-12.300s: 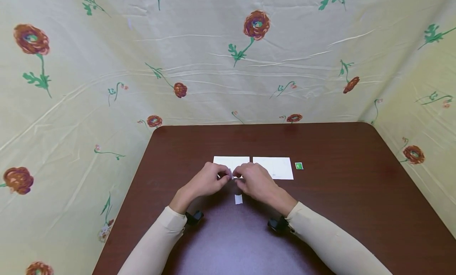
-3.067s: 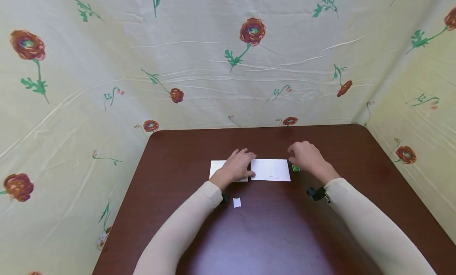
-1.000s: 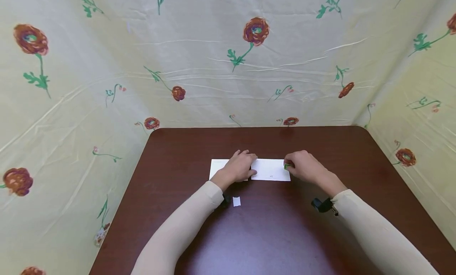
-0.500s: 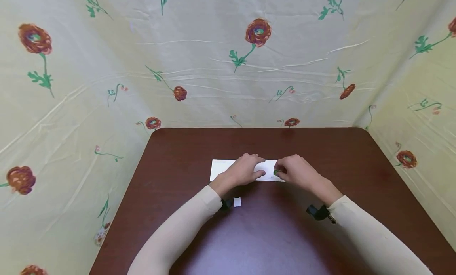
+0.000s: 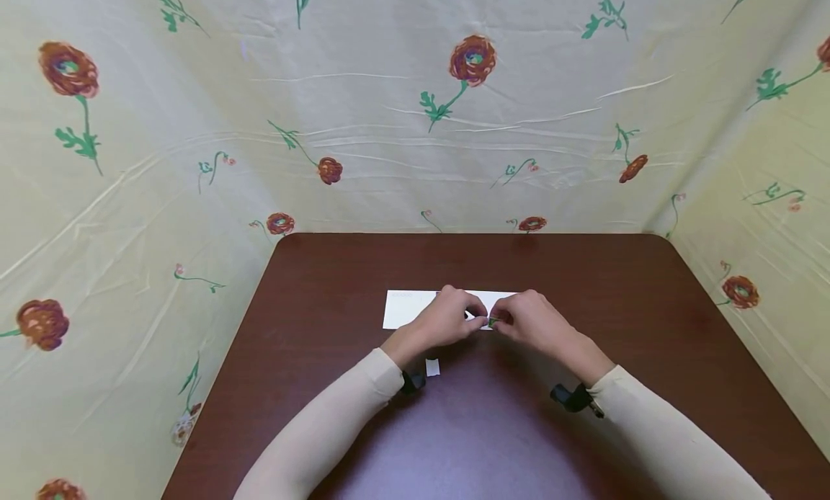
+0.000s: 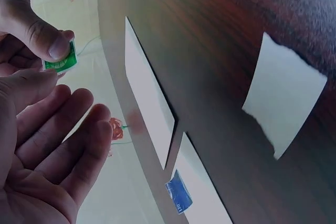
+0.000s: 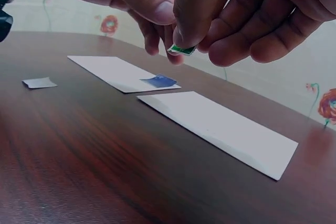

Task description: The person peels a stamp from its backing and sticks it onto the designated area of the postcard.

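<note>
My right hand (image 5: 538, 327) pinches a small green stamp (image 6: 62, 62) between thumb and finger, raised over the right white envelope (image 7: 220, 129). The left hand (image 5: 447, 318) is close against it from the other side. In the left wrist view the left thumb tip is right at the stamp's lower edge, with the other fingers loosely bent and spread. Below the hands, the left white envelope (image 5: 402, 309) lies beside the right one. It bears a blue stamp (image 7: 159, 81) at its end near the gap, slightly lifted at an edge.
A small torn white paper piece (image 6: 283, 95) lies on the dark brown table (image 5: 363, 262), nearer to the person than the envelopes. Flower-printed cloth (image 5: 363, 68) hangs behind and beside the table.
The right hand picked up the green stamp from beside the right envelope and carried it left. The left hand rose off the envelopes and moved right to meet it.
</note>
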Motion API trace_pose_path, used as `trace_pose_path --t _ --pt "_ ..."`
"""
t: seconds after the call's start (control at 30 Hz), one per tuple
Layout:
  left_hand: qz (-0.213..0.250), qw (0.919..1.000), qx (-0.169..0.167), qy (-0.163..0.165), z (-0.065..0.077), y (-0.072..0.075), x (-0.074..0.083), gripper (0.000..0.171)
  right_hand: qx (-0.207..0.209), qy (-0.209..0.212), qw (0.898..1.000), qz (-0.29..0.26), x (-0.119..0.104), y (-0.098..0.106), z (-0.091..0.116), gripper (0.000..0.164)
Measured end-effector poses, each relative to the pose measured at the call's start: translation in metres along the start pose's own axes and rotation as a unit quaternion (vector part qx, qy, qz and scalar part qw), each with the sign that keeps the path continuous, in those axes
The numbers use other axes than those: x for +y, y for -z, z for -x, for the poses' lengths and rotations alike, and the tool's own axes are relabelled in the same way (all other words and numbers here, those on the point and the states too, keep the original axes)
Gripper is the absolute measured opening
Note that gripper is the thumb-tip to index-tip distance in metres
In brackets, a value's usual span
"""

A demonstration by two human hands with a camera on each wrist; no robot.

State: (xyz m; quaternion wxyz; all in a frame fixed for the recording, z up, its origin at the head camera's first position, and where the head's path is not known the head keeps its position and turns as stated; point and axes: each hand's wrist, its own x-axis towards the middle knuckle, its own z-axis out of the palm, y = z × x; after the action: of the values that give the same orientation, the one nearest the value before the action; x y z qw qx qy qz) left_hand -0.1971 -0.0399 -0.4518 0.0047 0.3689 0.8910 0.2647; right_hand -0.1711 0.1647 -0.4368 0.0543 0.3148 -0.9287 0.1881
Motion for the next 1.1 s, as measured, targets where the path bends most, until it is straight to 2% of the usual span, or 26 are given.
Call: trace_pose_path --t 0.2,0.4,0.63,0.77,0.97,1.1 --pt "0.017 0.9996 0.018 -0.012 0.0022 -0.0039 0.0006 0.005 0.008 -0.005 1.0 0.0 -0.0024 -0.0057 0.0019 0.009" --pt "0.034 0.9992 0.016 -0.016 0.0047 -0.0026 0.0001 0.007 0.007 -0.01 1.0 -0.003 -0.0032 -0.0044 0.0036 0.009" --pt "0.027 0.9994 0.018 -0.01 0.0056 -0.0024 -0.0015 0.008 0.01 -0.023 1.0 -0.001 -0.0023 -0.0018 0.0063 0.008" --pt "0.022 0.9995 0.024 0.005 0.0057 -0.003 -0.0014 0.008 0.018 -0.015 1.0 0.001 -0.0017 -0.0056 0.0067 0.01" --pt "0.012 0.9979 0.039 0.05 0.0052 -0.0038 -0.0004 0.01 0.029 -0.004 1.0 -0.002 -0.0032 -0.0086 0.0065 0.011" --pt "0.023 0.9984 0.023 0.045 0.0048 -0.0044 0.0 0.013 0.037 0.001 0.999 -0.003 -0.0028 -0.0102 0.0056 0.011"
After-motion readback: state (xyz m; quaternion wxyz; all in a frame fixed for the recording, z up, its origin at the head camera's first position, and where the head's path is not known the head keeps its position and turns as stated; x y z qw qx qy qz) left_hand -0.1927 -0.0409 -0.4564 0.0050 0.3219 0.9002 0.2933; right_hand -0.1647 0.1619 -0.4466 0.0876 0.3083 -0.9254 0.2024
